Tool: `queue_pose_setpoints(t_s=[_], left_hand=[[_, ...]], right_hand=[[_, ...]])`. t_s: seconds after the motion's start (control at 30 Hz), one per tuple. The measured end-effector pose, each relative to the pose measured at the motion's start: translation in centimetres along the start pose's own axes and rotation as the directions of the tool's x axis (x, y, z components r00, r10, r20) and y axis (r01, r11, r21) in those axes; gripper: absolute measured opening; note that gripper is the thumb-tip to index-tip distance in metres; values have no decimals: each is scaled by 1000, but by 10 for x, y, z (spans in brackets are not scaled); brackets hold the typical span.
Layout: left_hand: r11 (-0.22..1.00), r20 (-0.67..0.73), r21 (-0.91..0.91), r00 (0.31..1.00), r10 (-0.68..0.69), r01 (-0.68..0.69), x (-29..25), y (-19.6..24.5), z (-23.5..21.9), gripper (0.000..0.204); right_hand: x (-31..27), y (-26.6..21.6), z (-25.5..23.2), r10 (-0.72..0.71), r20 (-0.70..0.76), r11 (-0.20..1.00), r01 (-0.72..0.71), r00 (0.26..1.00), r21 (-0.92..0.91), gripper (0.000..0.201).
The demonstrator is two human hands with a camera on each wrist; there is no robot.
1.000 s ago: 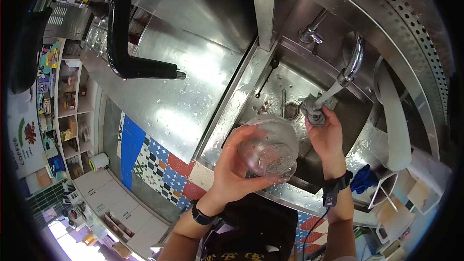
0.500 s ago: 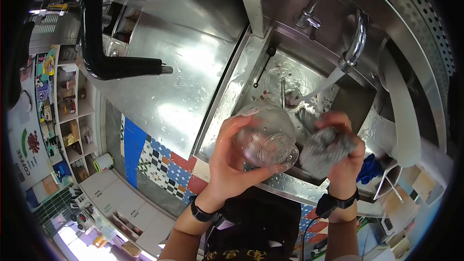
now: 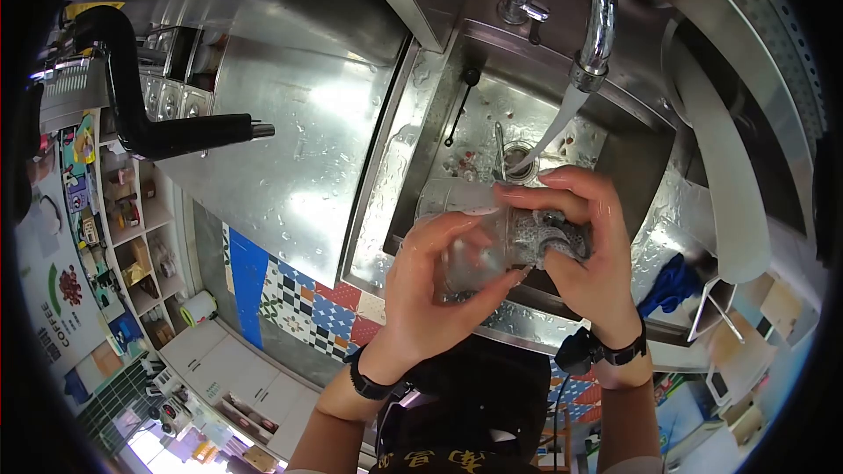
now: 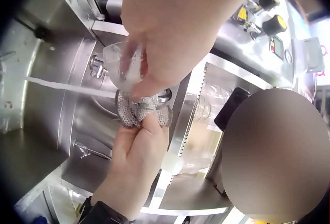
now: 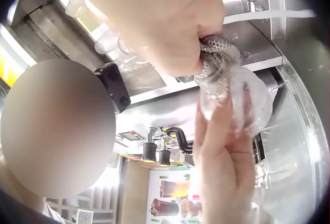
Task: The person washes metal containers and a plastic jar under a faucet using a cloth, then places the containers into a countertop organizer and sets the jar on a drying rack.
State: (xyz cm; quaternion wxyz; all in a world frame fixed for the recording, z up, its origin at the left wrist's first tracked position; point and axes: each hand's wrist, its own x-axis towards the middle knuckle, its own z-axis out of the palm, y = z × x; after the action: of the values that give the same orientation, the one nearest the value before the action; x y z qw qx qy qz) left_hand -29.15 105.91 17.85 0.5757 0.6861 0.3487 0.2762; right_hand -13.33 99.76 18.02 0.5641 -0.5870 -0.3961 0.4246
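At the left edge of the head view, a white shelf unit (image 3: 154, 230) holds small goods. In the upper left, a black bent handle (image 3: 180, 139) extends over a steel counter (image 3: 294, 158). Patterned floor tiles (image 3: 303, 294) lie at lower left, beneath the counter edge.

Below centre, the left hand (image 3: 426, 294) holds a clear jar (image 3: 479, 254) – fingers along the upper side, thumb along the lower. The jar is tilted on its side, above the near edge of the sink (image 3: 645, 184). Behind it, a black spoon (image 3: 464, 105) and a drain (image 3: 518, 158) are visible in the basin.

Right of centre, the right hand (image 3: 606, 254) grips a grey cloth (image 3: 549, 237) at the jar's right end – how far the cloth enters the jar cannot be told. Its upper fingers reach over the jar.

In the upper right, a metal tap (image 3: 599, 31) discharges a stream of water (image 3: 555, 132) toward the drain, apart from the jar. A blue cloth (image 3: 672, 285) lies crumpled at right, beside the sink.
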Motion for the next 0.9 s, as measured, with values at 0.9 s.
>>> queue_pose_setpoints(t_s=[0.9], left_hand=[[648,36,-636,855,-517,419,22,-7,2,63]], right_hand=[[27,88,-17,525,-180,486,-120,832,866,25]])
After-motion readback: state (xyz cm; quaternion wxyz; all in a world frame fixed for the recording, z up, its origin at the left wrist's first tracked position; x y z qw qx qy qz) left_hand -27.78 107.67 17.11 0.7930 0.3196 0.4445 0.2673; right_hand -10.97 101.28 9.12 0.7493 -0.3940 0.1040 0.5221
